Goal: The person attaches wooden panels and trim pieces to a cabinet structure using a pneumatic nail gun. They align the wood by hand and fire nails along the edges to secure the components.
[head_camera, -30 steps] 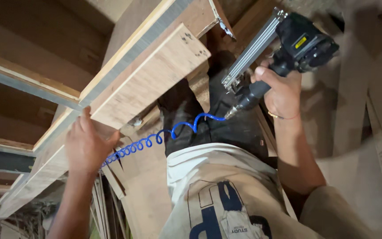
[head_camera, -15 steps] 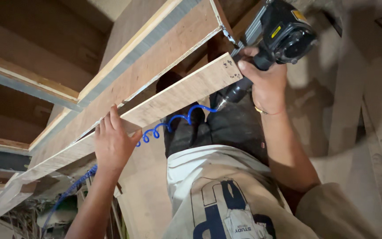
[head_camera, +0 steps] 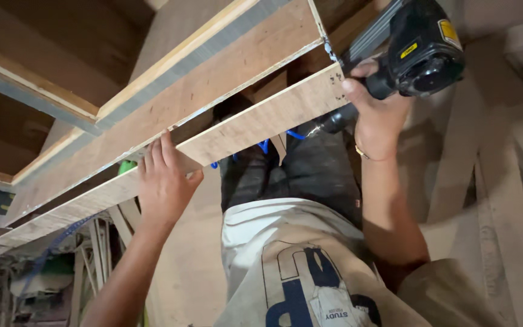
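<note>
The left hand point(head_camera: 163, 184) lies flat and open, palm pressed against a long narrow plywood strip point(head_camera: 255, 121) that runs diagonally just below a wider wooden panel point(head_camera: 207, 79), its fingers reaching up to that panel's lower edge. The right hand point(head_camera: 378, 118) is clenched around the handle of a black pneumatic nail gun point(head_camera: 419, 51), whose nose sits at the strip's upper right end. A blue coiled air hose point(head_camera: 264, 145) shows just beneath the strip.
</note>
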